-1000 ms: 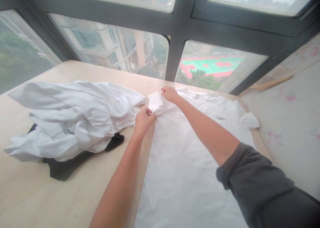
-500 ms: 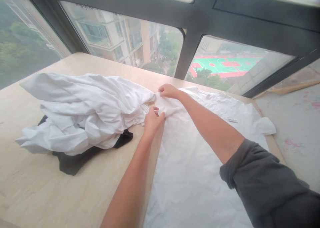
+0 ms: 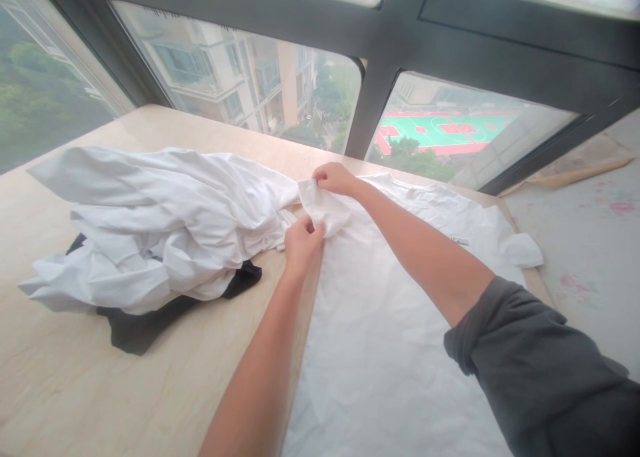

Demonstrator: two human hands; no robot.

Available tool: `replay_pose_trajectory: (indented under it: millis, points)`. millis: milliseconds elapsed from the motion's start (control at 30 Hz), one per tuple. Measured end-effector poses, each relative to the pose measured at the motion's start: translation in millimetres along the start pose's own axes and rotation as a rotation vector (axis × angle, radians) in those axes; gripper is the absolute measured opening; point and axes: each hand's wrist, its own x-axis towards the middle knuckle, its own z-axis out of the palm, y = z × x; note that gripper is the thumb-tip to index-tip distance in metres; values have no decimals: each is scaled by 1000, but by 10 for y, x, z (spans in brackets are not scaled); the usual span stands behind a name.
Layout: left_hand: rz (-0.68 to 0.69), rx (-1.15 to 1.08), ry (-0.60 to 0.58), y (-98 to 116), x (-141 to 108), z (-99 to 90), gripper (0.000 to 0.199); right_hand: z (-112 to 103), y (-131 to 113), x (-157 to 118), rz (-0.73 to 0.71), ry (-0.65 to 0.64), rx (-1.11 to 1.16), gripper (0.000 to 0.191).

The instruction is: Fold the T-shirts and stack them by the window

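Note:
A white T-shirt (image 3: 395,317) lies spread on the stone sill, its neckline toward the window and a small dark print on the chest. My right hand (image 3: 334,178) pinches the upper edge of its left-lying sleeve (image 3: 325,210). Lower on that same sleeve, my left hand (image 3: 303,243) has thumb and fingers closed on the hem's lower corner. Between the two hands the sleeve cloth is held out. Just left of my hands is a crumpled heap of white cloth (image 3: 165,223), with a black garment (image 3: 137,327) partly showing under it.
The pale marble-like sill (image 3: 210,390) runs beneath everything. Dark window frames (image 3: 370,110) rise along its far side, with buildings and a sports court outside. On the right lies a pale floral-patterned surface (image 3: 595,257) beyond the sill's edge.
The sleeve now stands out wider and flatter between my hands. My left hand's fingers have closed on its hem. The view has shifted slightly.

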Motion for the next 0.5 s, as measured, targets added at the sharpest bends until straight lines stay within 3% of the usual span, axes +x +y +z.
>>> replay_pose_trajectory:
  millis: [100, 200, 300, 367, 500]
  points:
    - [69, 107, 99, 44, -23, -14, 18, -97, -7, -9, -28, 28, -4, 28]
    - [178, 167, 120, 99, -37, -15, 16, -279, 11, -237, -57, 130, 63, 25]
    - [323, 193, -6, 135, -49, -2, 18, -420, 117, -735, -65, 261, 96, 26]
    - [396, 208, -116, 142, -61, 20, 22, -443, 248, -1137, -19, 273, 87, 32]
    - [421, 242, -161, 132, -81, 82, 25, -358, 540, -1681, 224, 259, 85, 34]
